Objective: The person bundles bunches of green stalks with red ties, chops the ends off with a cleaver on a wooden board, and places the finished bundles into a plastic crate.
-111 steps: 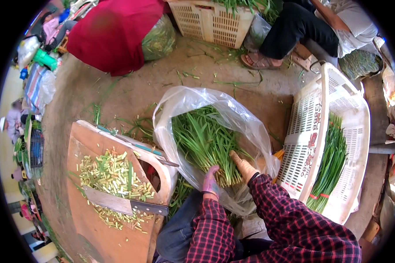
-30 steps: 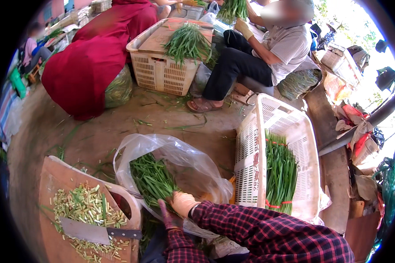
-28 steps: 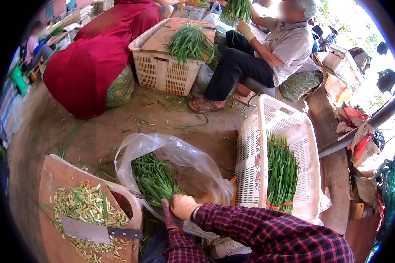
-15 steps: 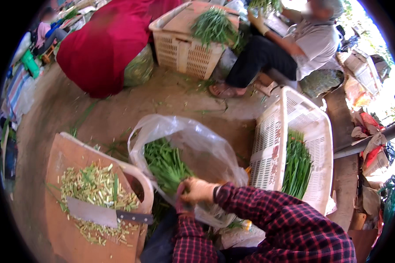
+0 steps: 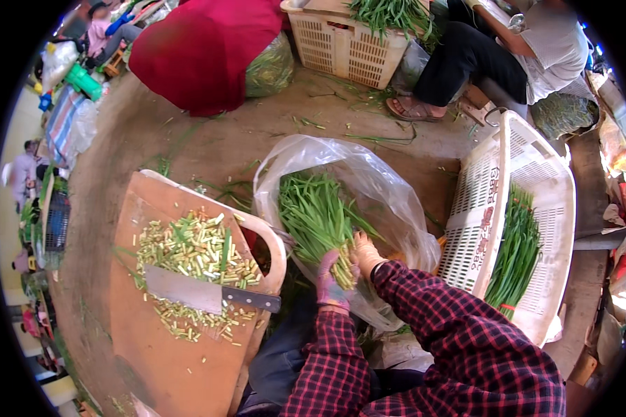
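A bunch of leafy green chives (image 5: 320, 215) lies with its leaves in the mouth of a clear plastic bag (image 5: 389, 187), its pale cut stem ends toward me. Wrapped round the stems is my left hand (image 5: 334, 281), in a pink and grey glove. My right hand (image 5: 366, 256), in a cream-orange glove, presses against the bunch's right side, with its fingertips partly hidden. To the left, a cleaver (image 5: 184, 288) with a dark handle rests on a wooden cutting board (image 5: 146, 347), among many chopped stem pieces (image 5: 188, 243).
A white plastic crate (image 5: 466, 236) at the right holds more chives (image 5: 515, 250). Beyond, a person (image 5: 494, 62) sits beside another crate (image 5: 348, 52) topped with greens. Dark red cloth (image 5: 202, 55) covers a heap at the far left. Scraps litter the ground.
The view has shifted, so the scene sits lower and further right. The bunch's stem ends now show between my hands, and my right hand has moved from over the stems to their right side.
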`<state>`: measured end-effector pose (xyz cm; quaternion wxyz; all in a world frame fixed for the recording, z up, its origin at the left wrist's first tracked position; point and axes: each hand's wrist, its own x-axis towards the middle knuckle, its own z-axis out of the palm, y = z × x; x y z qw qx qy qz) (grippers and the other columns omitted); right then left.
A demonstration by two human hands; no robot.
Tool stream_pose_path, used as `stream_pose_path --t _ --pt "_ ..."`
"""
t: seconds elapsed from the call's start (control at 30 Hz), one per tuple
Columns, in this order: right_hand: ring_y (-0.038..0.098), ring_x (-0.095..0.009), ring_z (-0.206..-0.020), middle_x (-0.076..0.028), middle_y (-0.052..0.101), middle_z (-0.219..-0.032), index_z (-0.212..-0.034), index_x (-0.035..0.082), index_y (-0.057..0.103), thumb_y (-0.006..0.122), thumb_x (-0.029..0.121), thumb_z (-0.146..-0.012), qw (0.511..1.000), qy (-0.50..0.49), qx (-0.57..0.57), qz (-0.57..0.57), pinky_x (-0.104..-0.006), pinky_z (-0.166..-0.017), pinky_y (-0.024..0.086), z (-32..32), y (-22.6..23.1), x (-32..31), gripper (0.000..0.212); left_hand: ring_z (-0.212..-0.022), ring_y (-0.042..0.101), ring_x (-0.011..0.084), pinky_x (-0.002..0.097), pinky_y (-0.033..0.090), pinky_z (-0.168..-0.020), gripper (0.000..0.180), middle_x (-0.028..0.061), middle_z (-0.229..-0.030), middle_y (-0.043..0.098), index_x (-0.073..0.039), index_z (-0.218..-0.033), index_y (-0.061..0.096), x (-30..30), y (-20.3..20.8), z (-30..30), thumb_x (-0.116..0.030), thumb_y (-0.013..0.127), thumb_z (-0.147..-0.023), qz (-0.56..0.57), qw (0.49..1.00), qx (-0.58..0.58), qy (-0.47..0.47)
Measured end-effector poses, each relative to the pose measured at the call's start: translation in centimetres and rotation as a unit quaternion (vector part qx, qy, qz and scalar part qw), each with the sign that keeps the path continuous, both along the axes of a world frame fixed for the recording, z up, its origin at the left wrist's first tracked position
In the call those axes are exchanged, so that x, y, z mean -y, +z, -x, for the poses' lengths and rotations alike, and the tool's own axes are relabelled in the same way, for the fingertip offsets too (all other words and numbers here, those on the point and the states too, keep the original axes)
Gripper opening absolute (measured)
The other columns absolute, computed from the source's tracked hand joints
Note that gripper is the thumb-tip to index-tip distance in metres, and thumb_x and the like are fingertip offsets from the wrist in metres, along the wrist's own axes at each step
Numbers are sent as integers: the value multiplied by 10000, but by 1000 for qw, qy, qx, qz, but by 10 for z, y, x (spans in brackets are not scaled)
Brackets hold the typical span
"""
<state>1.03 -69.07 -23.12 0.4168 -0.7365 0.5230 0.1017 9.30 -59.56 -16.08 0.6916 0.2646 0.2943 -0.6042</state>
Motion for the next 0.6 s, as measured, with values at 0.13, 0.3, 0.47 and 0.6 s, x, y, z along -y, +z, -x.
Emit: stream_pose_path --t 0.13,0.3,0.47,0.6 --pt "607 -347 -944 -152 632 -996 -1007 93 641 693 344 -758 897 -113 426 -11 -447 -769 489 -13 -97 -25 357 -812 621 196 301 514 -611 425 126 -1139 603 -20 -1240 540 2 57 4 -220 631 -876 179 975 -126 34" --pt "635 -332 -800 -136 670 -871 -957 101 660 565 386 -883 914 -11 401 -60 -404 -685 508 14 -100 -11 310 -738 527 141 247 438 -600 504 131 -1171 575 -11 -1303 489 -5 122 22 -250 621 -880 240 965 -108 21" --pt "652 -240 -900 -133 684 -1031 -1208 67 600 630 297 -868 925 -261 223 -165 -347 -788 515 45 9 -50 411 -801 564 153 267 481 -637 497 150 -1186 561 -15 -1295 481 -21 77 28 -257 623 -885 193 973 -123 14" --pt "622 -228 -1074 -129 638 -1197 -1251 4 556 687 304 -862 933 -171 272 -162 -337 -925 485 105 67 -83 509 -775 571 160 265 479 -617 505 155 -1178 558 -15 -1307 461 -23 101 58 -267 612 -896 205 967 -151 -18"
